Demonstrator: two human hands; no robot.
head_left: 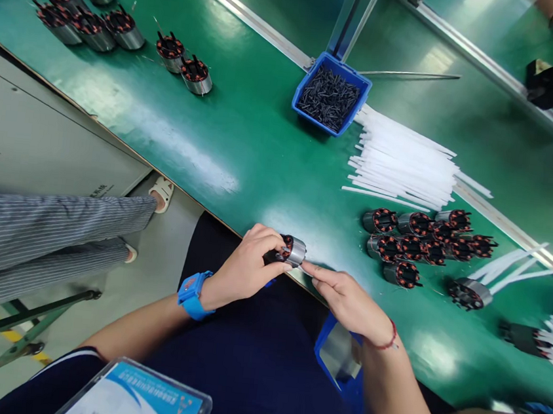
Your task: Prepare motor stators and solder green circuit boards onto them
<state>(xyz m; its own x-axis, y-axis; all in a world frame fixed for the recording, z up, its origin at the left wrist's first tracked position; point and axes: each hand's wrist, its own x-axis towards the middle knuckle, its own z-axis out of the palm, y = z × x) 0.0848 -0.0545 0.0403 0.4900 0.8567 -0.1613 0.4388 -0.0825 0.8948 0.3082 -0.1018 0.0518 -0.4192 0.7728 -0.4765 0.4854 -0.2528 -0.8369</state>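
Note:
My left hand (251, 260), wearing a blue watch, is closed around a motor stator (295, 251) at the table's near edge. The stator is a silver metal cylinder with copper windings and black parts at its end, tipped on its side. My right hand (346, 300), with a red string bracelet, reaches in from the right. Its fingertips are pressed together at the stator's right end; whatever they pinch is too small or hidden to name.
Further stators stand in a group at the far left (95, 30) and another at right (411, 244). A blue bin (297, 100) holds small black pieces. White strips (404, 161) lie beside it. Some strips stick out of a stator (469, 293). Another person's striped trousers (46, 235) show at left.

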